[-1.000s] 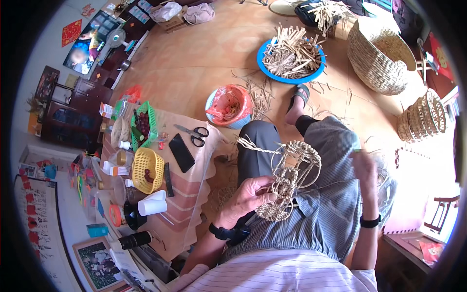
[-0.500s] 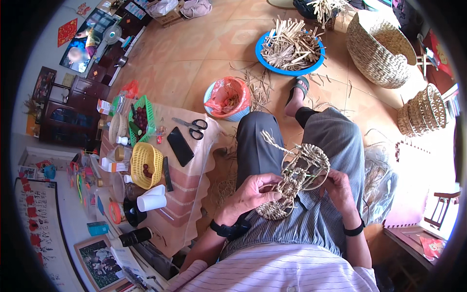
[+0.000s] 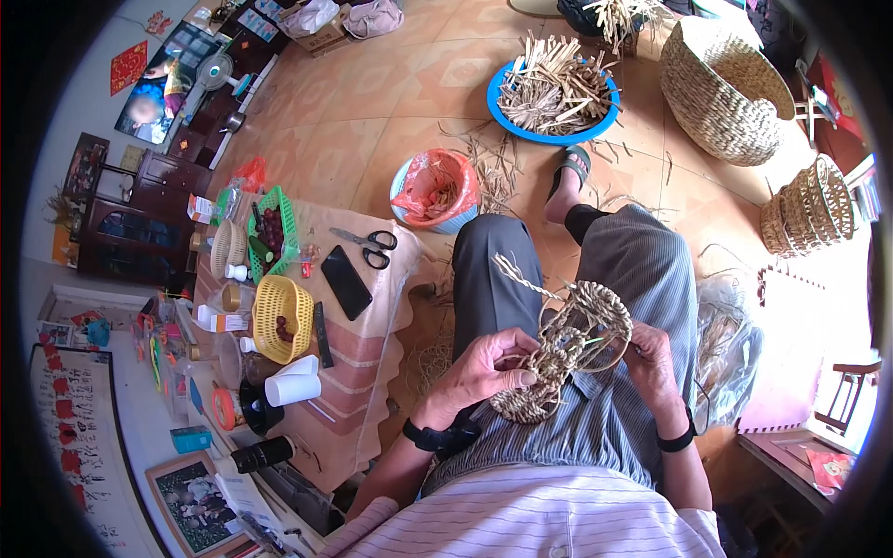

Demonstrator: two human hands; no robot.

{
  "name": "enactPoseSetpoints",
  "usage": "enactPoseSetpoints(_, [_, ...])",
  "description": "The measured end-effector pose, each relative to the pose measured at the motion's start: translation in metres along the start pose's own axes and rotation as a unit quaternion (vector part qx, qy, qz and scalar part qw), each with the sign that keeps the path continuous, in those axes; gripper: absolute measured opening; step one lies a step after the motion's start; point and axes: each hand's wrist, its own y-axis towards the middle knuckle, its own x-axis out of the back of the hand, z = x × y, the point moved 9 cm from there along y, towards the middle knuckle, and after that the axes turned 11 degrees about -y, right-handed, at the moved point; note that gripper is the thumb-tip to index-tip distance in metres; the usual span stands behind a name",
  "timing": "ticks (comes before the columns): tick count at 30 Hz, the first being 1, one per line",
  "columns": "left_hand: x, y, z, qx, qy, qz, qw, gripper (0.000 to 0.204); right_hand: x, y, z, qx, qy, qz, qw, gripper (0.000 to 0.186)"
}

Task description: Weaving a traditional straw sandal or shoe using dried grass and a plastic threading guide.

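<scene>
Above my lap is a braided straw piece (image 3: 597,299) made of coiled, looped cords, with a twisted tail sticking out at its upper left. My left hand (image 3: 488,370) grips its left side between thumb and fingers. At the right edge of the piece, my right hand (image 3: 654,358) is closed, the fingertips pinched together by a thin curved strand that loops out from the weave. Whatever lies between those right fingertips is too small to make out. A thin greenish strand shows near the middle of the piece.
On the left, a cloth-covered table (image 3: 358,372) bears scissors (image 3: 377,249), a phone (image 3: 346,281), a yellow basket (image 3: 281,298) and a green basket (image 3: 284,219). Ahead on the floor stand a lined bucket (image 3: 437,186) and a blue basin (image 3: 507,121) of dry straw. Woven baskets (image 3: 726,102) stand at right.
My right hand has shifted slightly to the right, its fingertips a little farther from the weave. My left hand keeps its grip in nearly the same place.
</scene>
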Motion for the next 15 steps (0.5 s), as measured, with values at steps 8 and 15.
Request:
enactPoseSetpoints(8, [0.001, 0.001, -0.003, 0.003, 0.003, 0.013, 1.000, 0.038, 0.001, 0.007, 0.001, -0.009, -0.024, -0.012, 1.000, 0.016])
enactPoseSetpoints(15, [0.001, -0.003, -0.011, -0.001, 0.008, 0.005, 1.000, 0.035, 0.002, 0.014, 0.011, -0.035, -0.014, -0.012, 0.999, 0.013])
